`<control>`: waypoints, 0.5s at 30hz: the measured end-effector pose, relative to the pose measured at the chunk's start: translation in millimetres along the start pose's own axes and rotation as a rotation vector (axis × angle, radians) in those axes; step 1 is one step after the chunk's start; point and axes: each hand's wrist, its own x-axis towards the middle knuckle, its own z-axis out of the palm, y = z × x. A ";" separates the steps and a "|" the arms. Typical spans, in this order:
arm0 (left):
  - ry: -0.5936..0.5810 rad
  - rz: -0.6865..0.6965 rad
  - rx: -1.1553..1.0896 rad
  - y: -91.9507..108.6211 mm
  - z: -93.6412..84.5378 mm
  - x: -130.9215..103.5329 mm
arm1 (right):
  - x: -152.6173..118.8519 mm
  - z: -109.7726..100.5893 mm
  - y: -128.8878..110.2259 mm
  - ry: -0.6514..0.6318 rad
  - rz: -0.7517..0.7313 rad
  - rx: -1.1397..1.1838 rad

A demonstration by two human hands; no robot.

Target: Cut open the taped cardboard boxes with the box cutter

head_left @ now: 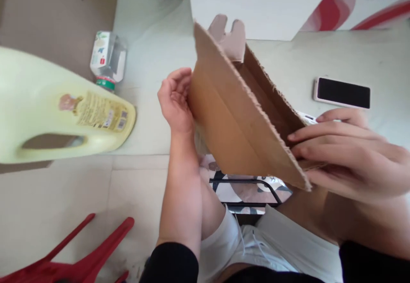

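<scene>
Head view: right hand (349,155) grips the cardboard box (230,112), likely light, stiff, best held by walls (205,82); left hand (176,99), grip unclear.

The cardboard (224,116) is brown, the jug (41,95) pale yellow, the carton (256,5) white (red-swirled).

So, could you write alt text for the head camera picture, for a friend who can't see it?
An open cardboard box tilts between two bare hands, the left hand against its outer side and the right hand gripping its near end. On the right, a phone lies on the pale floor; on the left are a clear bottle and a big yellow jug.
</scene>
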 end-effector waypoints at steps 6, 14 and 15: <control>0.040 0.009 -0.026 -20.2 35.1 -1.1 | -19.0 13.8 37.2 0.398 0.198 0.030; -0.178 0.113 -0.041 -26.7 73.1 -10.9 | -49.1 23.2 63.0 0.423 0.278 0.256; -0.202 0.138 -0.009 -29.1 73.0 -11.6 | -53.9 23.3 64.6 0.437 0.283 0.297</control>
